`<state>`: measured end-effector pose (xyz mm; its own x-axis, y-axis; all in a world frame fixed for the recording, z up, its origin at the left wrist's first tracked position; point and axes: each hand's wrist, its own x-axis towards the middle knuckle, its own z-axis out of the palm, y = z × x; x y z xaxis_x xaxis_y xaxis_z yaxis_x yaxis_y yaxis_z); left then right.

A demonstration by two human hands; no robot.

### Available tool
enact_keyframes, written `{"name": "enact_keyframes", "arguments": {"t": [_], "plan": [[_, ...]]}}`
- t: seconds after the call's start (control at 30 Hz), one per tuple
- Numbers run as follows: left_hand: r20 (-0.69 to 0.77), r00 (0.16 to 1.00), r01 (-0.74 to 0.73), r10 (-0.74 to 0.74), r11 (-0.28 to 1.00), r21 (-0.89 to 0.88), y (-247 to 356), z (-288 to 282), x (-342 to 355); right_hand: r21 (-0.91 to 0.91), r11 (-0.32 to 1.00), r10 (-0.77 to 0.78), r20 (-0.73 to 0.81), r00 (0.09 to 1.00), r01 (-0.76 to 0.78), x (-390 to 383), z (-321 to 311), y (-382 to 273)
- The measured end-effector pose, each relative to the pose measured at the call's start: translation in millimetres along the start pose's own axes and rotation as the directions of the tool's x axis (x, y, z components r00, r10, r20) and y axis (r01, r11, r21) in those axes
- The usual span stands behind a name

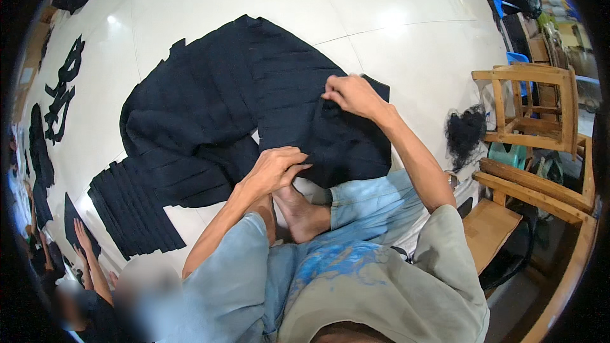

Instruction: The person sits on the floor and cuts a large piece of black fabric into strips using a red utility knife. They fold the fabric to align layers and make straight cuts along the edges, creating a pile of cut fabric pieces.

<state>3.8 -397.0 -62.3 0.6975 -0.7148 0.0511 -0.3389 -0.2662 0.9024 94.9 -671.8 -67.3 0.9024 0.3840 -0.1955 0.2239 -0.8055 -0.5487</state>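
A large spread of black fabric (190, 101), with strip-like ridges and folds across it, lies on the pale floor before me. My left hand (279, 168) is closed at its near edge, thumb and fingers pinching the fabric just above my bare foot. Farther right, my right hand (352, 94) is bent down over the same fabric, its fingers curled together at a fold near the right edge. The fingertips of this hand are partly hidden. Beside the spread, at the lower left, sits a layered row of dark fabric strips (136, 206).
Wooden stool frames (534, 76) and a cardboard sheet (489, 232) stand at my right. A tangle of black thread (466, 133) lies beside them. Loose black strips (67, 82) are on the floor at left, where another person's hands (84, 238) touch a dark piece.
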Motion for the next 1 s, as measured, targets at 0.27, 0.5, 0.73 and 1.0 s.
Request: {"name": "enact_keyframes", "arguments": {"t": [0.27, 0.5, 0.73, 1.0], "plan": [[-0.347, 0.885, 0.312, -0.31, 0.949, -0.052, 6, -52, 79, -0.084, 0.947, 0.186, -0.641, 0.744, -0.309, -51, -131, 92], [-0.113, 0.756, 0.6, -0.645, 0.751, -0.276, -72, -69, 162, 0.093, 0.931, 0.314, -0.694, 0.648, -0.352, -17, -110, 174], [0.028, 0.703, 0.594, -0.71, 0.565, -0.572, -90, -54, 130, -0.146, 0.98, 0.073, -0.36, 0.93, -0.133, -139, -13, 90], [-0.053, 0.747, 0.531, -0.663, 0.643, -0.552, -81, -49, 129, -0.07, 0.986, 0.148, -0.055, 0.987, -0.152, -148, -27, 132]]}}
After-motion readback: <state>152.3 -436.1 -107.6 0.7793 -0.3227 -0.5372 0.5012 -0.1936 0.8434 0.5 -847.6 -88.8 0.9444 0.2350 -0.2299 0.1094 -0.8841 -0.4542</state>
